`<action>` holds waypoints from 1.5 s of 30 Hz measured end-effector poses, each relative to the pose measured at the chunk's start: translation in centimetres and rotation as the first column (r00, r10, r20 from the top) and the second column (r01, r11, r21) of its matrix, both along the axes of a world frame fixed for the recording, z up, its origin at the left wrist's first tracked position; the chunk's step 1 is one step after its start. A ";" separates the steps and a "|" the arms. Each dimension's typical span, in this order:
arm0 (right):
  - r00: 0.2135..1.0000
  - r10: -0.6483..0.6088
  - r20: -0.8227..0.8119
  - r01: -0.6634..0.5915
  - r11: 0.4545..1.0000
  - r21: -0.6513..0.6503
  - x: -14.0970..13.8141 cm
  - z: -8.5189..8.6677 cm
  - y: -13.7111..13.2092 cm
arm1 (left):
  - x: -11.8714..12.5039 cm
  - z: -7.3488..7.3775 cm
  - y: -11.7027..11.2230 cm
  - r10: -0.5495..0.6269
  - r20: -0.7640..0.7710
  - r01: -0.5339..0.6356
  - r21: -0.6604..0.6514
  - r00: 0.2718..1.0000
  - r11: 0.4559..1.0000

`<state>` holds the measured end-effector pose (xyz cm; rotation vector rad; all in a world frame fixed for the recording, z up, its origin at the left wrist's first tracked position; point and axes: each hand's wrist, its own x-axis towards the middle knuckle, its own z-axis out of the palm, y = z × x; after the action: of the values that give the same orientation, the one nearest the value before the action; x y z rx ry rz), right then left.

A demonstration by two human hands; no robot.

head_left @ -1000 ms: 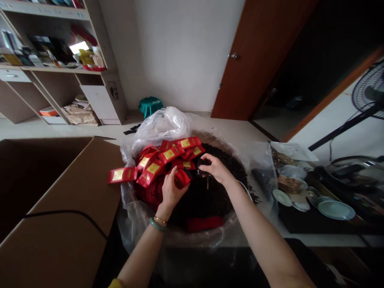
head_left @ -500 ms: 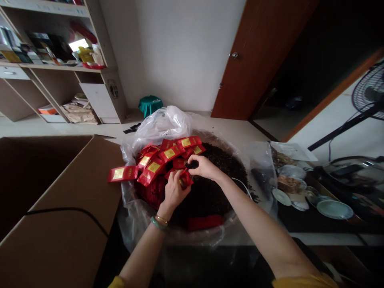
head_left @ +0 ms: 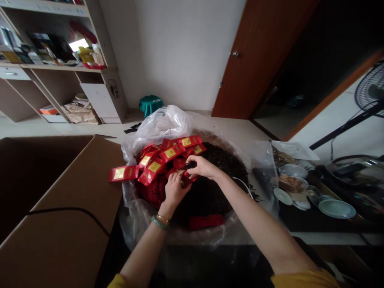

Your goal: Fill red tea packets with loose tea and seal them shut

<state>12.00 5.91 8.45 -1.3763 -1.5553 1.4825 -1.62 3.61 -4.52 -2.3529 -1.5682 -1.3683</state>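
My left hand (head_left: 175, 189) is closed around a small red packet (head_left: 186, 176), mostly hidden by the fingers. At the packet's mouth, my right hand (head_left: 200, 167) pinches dark loose tea leaves (head_left: 191, 164); its fingertips touch or nearly touch the packet. Under both hands is a wide round container lined with a clear plastic bag (head_left: 132, 224), holding a heap of dark tea leaves (head_left: 231, 164). Several red packets with gold labels (head_left: 170, 153) lie on its left side, above a stack of flat red packets (head_left: 151, 195). Another red bundle (head_left: 206, 222) rests at the near rim.
To the left stands an open cardboard box (head_left: 75, 192) with a black cord (head_left: 69, 209) across it. On the right, a dark table holds a pale dish (head_left: 336, 209) and several bowls. A fan (head_left: 372, 88) stands beyond, and a green-covered bin (head_left: 151, 105) is by the wall.
My right hand has tipped slightly closer over the packet, and less of the red packet shows between the hands. The other packets have not moved.
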 end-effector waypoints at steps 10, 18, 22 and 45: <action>0.991 0.044 0.130 -0.067 0.982 0.178 1.4 1.0 -0.1 | 0.1 0.3 0.0 0.030 0.085 -0.028 -0.024 0.996 0.999; 0.891 -0.026 0.454 -0.176 0.901 0.397 1.2 0.9 0.0 | 0.1 0.8 -0.3 0.037 0.133 -0.026 -0.086 0.990 0.996; 0.828 -0.013 0.561 -0.305 0.829 0.469 0.7 0.4 -0.3 | 0.1 1.0 -0.3 0.027 0.151 -0.010 -0.111 0.988 0.994; 0.942 -0.085 0.326 -0.061 0.909 0.413 -0.8 -1.9 0.0 | 0.1 -0.8 0.5 0.079 0.175 -0.062 -0.100 0.981 0.993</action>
<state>11.25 5.88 6.51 -1.4186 -1.9337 0.8528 -1.54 4.10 -5.34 -2.2544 -1.7807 -1.5632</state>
